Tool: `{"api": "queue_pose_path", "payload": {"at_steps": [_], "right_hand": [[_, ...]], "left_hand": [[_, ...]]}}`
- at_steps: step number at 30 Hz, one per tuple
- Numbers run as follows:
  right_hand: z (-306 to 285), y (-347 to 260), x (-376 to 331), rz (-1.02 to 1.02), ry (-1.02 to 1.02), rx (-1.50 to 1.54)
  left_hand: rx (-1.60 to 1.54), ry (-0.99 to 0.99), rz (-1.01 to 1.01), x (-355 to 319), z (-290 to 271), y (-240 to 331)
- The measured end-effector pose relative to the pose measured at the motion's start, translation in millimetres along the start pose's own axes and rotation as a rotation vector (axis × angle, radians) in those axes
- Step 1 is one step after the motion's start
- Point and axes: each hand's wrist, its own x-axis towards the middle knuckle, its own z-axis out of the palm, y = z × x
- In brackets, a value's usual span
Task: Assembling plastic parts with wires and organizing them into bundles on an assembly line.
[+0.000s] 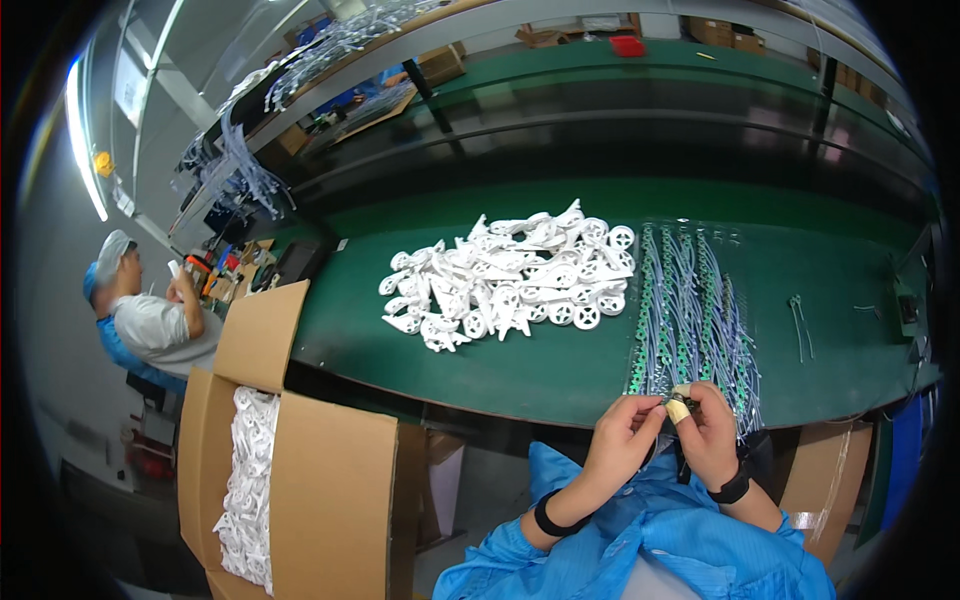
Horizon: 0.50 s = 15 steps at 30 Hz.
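Note:
Both hands meet at the table's near edge, fingers pinched around a small dark green piece [668, 402] whose kind is mostly hidden by the fingertips. My left hand [622, 438] closes on it from the left with thumb and forefinger. My right hand [712, 432] closes from the right, a pale yellow covering on its thumb. Just beyond them lie rows of small green circuit boards with grey-white wires [690, 310] on clear plastic. To their left spreads a heap of white plastic parts [510, 275] with spoked wheel shapes and pointed ends.
An open cardboard box [335, 490] filled with white parts [250, 490] stands at my left, below the green table [350, 345]. A few loose wires [801, 328] lie at the right. A shelf [440, 45] runs above. Another person [160, 325] sits at far left.

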Motion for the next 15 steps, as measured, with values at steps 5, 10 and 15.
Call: {"api": "queue_pose_path", "payload": {"at_steps": [5, 10, 15], "right_hand": [[-12.6, 4.9, 5.7, 0.773, -0.299, 1.133], [-24.2, 0.2, 8.7, 0.829, -0.263, 1.232], [-68.0, 8.8, 21.6, 0.752, -0.323, 0.908]], "left_hand": [[-0.341, -0.052, 0.009, 0.7, -1.6, 2.8], [-0.150, -0.106, 0.115, 4.1, 6.8, 2.4], [-0.396, -0.222, -0.038, 2.8, 4.4, 13.0]]}}
